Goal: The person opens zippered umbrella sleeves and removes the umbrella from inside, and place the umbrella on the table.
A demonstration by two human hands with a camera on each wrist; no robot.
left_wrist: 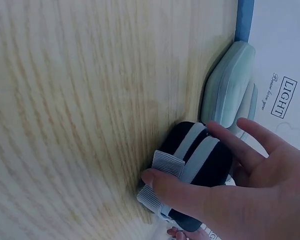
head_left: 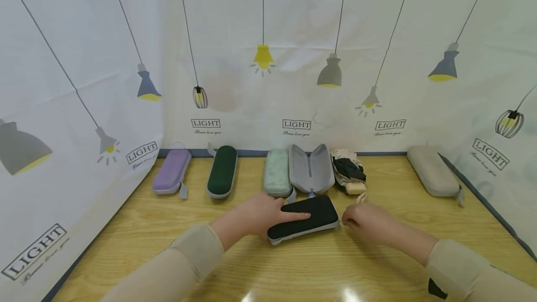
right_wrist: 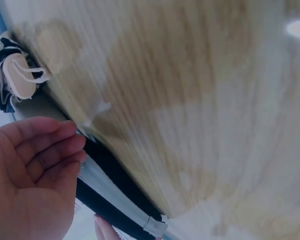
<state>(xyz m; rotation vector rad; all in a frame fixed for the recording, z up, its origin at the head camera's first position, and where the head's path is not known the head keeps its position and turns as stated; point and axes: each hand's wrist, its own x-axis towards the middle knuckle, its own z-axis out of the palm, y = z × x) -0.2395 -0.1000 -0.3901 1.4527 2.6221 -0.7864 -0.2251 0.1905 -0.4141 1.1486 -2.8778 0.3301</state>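
A black zip-up case (head_left: 308,218) with a light grey zip band lies slantwise at the front of the row. My left hand (head_left: 263,216) grips its left end, index finger stretched along the top; in the left wrist view the thumb (left_wrist: 172,187) presses by grey ribbed tabs (left_wrist: 168,163). At the case's right end my right hand (head_left: 371,223) has thumb and forefinger pinched together at the zip; the zip pull between them is mostly hidden. From below, the right wrist view shows curled fingers (right_wrist: 65,145) against the zip band (right_wrist: 112,192).
Behind stand a mint case (head_left: 277,173), an opened grey case (head_left: 312,171) and bunched black-and-beige cloth items (head_left: 349,174). Purple (head_left: 171,171) and dark green (head_left: 223,171) cases lie left, a beige case (head_left: 434,171) right. Lamp-printed sheeting (head_left: 235,59) walls the wooden table (head_left: 251,274).
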